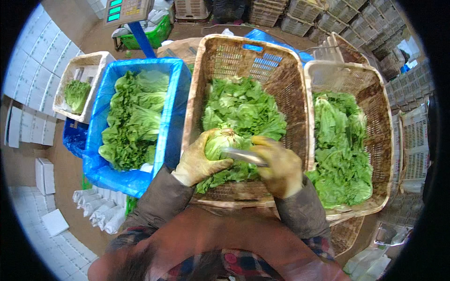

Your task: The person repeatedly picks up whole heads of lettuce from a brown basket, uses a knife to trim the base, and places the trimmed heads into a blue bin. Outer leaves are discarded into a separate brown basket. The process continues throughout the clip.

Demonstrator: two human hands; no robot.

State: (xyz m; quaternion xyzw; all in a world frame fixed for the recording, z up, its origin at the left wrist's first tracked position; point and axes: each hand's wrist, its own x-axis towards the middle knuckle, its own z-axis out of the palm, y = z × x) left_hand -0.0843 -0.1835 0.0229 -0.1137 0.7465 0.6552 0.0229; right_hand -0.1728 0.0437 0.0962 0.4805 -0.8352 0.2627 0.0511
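My left hand [202, 159], in a yellowish work glove, grips a head of leafy lettuce [221, 142] with its browned stem end turned up. In my right hand [279, 165], gloved too and blurred, is a knife [244, 156] whose metal blade lies against the side of that head. Both hands are over the near part of a dirty plastic crate [191, 116] holding more lettuce [242, 102]. To the left stands a blue-lined box [163, 140] with lettuce heads [137, 116] laid in it; to the right, another dirty crate [381, 154] of lettuce [341, 158].
A white foam box [59, 95] with one leafy head is at the far left. Behind the blue-lined box rises a scale display [126, 12] on a blue post [142, 40]. Stacked crates [365, 24] stand at the back right, white boxes [35, 45] at the left.
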